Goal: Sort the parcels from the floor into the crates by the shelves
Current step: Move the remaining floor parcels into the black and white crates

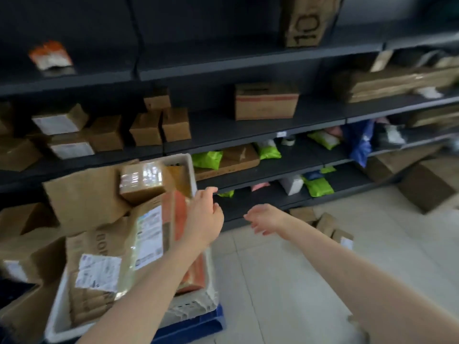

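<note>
The white crate (188, 162), stacked on a blue crate (198, 324) beside the shelves (248, 131), is already heaped above its rim with parcels. The left hand (206, 216) lies with loosely straight fingers against an orange parcel (179, 214) at the crate's right edge, apparently settling it rather than gripping it. The right hand (265, 219) hangs slack and holds nothing. Small boxes (327, 223) and a large box (427, 187) remain on the floor (285, 281), so sorting looks well along but unfinished.
</note>
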